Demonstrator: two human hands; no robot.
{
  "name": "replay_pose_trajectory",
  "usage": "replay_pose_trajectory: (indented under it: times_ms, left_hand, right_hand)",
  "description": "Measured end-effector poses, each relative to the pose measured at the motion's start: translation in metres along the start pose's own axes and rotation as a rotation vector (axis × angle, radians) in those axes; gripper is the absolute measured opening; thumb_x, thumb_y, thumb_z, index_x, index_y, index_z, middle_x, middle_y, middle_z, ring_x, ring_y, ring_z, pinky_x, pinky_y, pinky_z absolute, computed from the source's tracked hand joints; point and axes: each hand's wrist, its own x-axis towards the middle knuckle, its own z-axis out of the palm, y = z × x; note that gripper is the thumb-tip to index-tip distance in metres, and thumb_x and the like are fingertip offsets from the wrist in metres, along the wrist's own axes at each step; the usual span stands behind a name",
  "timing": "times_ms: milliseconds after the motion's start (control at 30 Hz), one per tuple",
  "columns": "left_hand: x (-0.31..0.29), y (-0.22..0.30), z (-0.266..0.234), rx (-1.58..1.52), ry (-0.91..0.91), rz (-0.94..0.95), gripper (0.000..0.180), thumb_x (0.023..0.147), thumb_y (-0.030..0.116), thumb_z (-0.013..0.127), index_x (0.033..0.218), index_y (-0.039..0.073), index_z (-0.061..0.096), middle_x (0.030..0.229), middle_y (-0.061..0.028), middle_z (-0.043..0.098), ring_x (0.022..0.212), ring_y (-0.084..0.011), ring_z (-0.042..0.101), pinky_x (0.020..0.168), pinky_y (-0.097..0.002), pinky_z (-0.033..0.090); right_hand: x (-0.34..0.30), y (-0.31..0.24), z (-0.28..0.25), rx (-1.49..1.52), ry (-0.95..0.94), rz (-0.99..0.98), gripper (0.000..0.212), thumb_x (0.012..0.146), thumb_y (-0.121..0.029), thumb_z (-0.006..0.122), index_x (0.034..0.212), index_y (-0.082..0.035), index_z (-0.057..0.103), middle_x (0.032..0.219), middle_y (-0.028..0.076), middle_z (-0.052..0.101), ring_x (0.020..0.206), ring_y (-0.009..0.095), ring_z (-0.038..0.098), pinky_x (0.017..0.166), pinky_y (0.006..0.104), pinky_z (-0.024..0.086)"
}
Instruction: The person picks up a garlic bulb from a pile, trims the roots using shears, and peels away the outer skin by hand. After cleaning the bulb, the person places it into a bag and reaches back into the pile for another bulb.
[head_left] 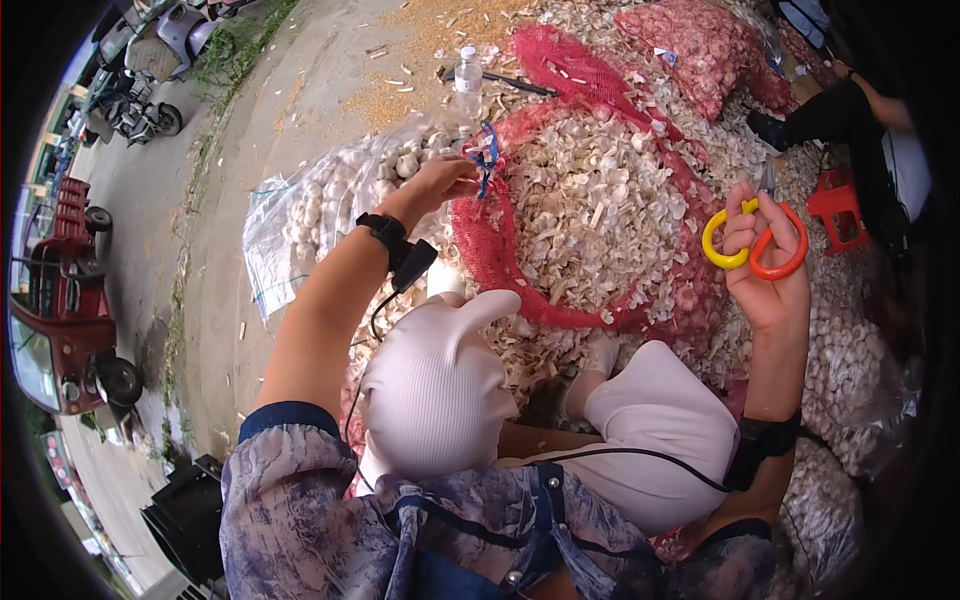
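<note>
My left hand (446,182) reaches over the edge of a heap of garlic bulbs (330,205) on a clear plastic sheet (268,250). Its fingers are curled together beside a tangle of blue strings (486,158). Whether they pinch the strings or something small is hidden. In my right hand (768,285), turned palm up, is a pair of scissors (777,262) with one yellow and one red-orange handle loop. The scissor blades point away from me and barely show. Between my hands lies an opened red mesh bag (485,250) full of dry garlic skins and trimmings (590,205).
A plastic bottle (468,80) stands behind the strings. More filled mesh bags (700,50) lie at the far right. Another person's dark-clothed leg (835,112) and a red stool (838,210) are on the right. A red three-wheeled vehicle (65,300) is parked far left.
</note>
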Motion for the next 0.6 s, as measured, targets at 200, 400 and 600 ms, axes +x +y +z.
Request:
replay_pose_trajectory:
  times_ms: [200, 400, 600]
  left_hand:
    - [0.067, -0.075, 0.077, 1.149, -0.456, 0.341, 0.029, 0.088, 0.016, 0.059, 0.117, 0.008, 0.06, 0.107, -0.0129, 0.065, 0.098, -0.031, 0.065, 0.082, -0.039, 0.055]
    - [0.082, -0.163, 0.103, 1.393, -0.398, 0.702, 0.047, 0.082, 0.02, 0.061, 0.126, 0.011, 0.047, 0.126, -0.018, 0.052, 0.108, -0.0417, 0.057, 0.089, -0.0471, 0.049]
    - [0.074, -0.172, 0.086, 2.09, -0.843, 0.78, 0.023, 0.071, 0.027, 0.066, 0.084, 0.011, 0.074, 0.108, -0.0106, 0.063, 0.103, -0.0303, 0.055, 0.091, -0.0431, 0.043]
  right_hand:
    - [0.01, 0.011, -0.004, 0.039, 0.065, 0.098, 0.023, 0.097, -0.013, 0.055, 0.116, 0.0, 0.056, 0.115, 0.012, 0.058, 0.08, 0.015, 0.059, 0.066, 0.0263, 0.055]
    - [0.009, 0.019, -0.015, -0.007, 0.196, 0.122, 0.026, 0.097, -0.014, 0.054, 0.121, -0.003, 0.055, 0.116, 0.012, 0.058, 0.08, 0.015, 0.06, 0.066, 0.026, 0.054]
    - [0.012, 0.028, -0.02, -0.133, 0.256, 0.075, 0.018, 0.086, -0.01, 0.068, 0.097, -0.005, 0.055, 0.105, 0.015, 0.061, 0.079, 0.015, 0.061, 0.062, 0.0256, 0.052]
